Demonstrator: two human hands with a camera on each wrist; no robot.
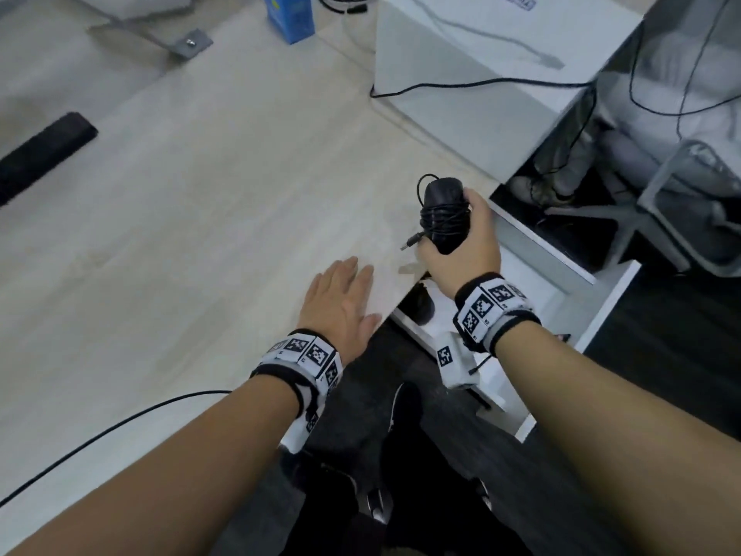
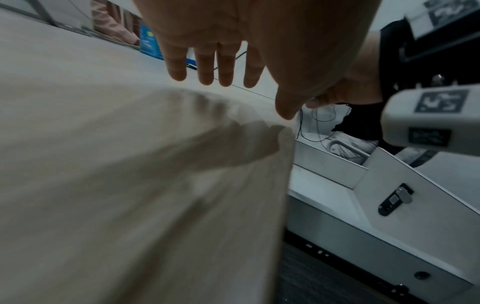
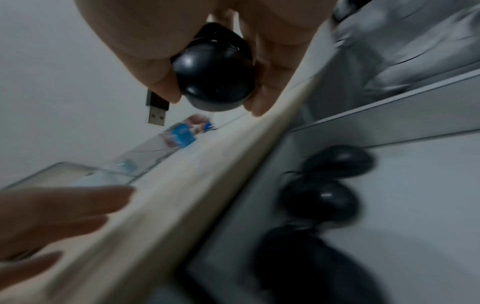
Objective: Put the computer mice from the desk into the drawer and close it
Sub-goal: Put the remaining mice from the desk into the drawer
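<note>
Right grip (image 1: 461, 250): fingers curled round a black mouse (image 1: 444, 218), cable wound about it, USB plug (image 3: 156, 109) hanging loose; held above the bench (image 1: 200, 194) edge, centre-right of frame.
Left grip (image 1: 341, 307): fingers straight and spread, palm down over the bench near its edge.
Drawer (image 1: 609, 307): pulled out, lower right, below the bench edge.
Mice in drawer (image 3: 322, 197): at least two dark ones, blurred.
Blue carton (image 1: 288, 16): upper frame.
</note>
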